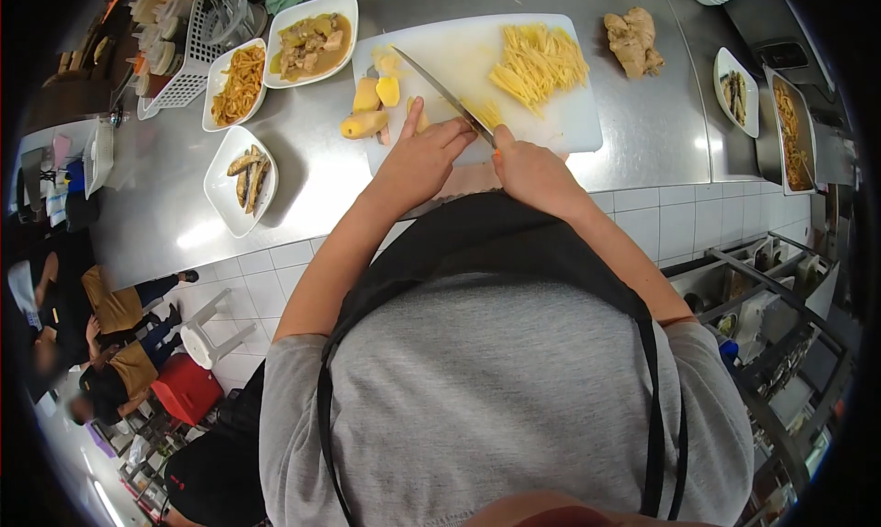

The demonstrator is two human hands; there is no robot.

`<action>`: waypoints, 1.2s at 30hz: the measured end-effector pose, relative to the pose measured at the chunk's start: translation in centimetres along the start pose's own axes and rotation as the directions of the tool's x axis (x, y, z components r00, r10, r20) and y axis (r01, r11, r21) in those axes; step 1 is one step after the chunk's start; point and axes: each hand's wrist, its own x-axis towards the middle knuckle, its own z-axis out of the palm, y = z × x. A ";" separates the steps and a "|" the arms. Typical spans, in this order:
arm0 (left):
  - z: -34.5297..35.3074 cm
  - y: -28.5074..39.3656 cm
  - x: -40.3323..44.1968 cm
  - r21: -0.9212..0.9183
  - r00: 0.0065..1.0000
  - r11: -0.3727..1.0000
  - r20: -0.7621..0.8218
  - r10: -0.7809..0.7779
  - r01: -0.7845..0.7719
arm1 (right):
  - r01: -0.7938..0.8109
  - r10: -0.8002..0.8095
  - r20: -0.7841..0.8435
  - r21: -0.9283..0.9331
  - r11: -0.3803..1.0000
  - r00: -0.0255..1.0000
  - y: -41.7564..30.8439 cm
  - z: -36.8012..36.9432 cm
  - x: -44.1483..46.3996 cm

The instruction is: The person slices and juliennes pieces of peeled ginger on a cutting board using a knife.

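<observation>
My right hand (pixel 534 171) grips a knife (pixel 439 90) by its orange handle, with the long blade slanting to the upper left over the white cutting board (pixel 440 40). Close to the blade, my left hand (pixel 422 160) has its fingers bent down on ginger, mostly hidden under them; its thumb sticks out to the side. Thin ginger strips (pixel 486 114) lie at the blade's right side. A larger heap of ginger strips (pixel 541 66) covers the board's upper right. Peeled ginger chunks (pixel 367 114) lie at its left edge, beside my left hand.
An unpeeled ginger root (pixel 633 42) lies right of the board. To the left stand a bowl of stew (pixel 347 61), a noodle bowl (pixel 220 114) and a dish of small fish (pixel 220 192). Another fish dish (pixel 752 105) and a metal tray (pixel 776 164) stand right. Other people (pixel 119 371) are behind.
</observation>
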 end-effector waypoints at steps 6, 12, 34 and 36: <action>-0.2 0.0 0.1 0.016 0.998 0.999 -0.051 0.042 -0.041 | 0.002 -0.003 -0.064 -0.029 1.000 0.998 0.4 1.2 0.7; -0.6 0.2 0.0 0.046 0.999 0.999 0.034 -0.003 0.002 | 0.023 -0.022 -0.084 0.005 1.000 0.996 0.8 0.3 0.5; -6.9 0.4 8.6 -0.145 0.906 0.969 -0.404 0.128 -0.202 | 0.035 -0.058 -0.438 -0.060 0.998 0.897 5.9 -5.5 -2.3; -6.8 0.9 9.5 -0.150 0.922 0.962 -0.350 0.164 -0.227 | 0.054 -0.076 -0.462 -0.062 0.997 0.884 5.8 -5.2 -2.3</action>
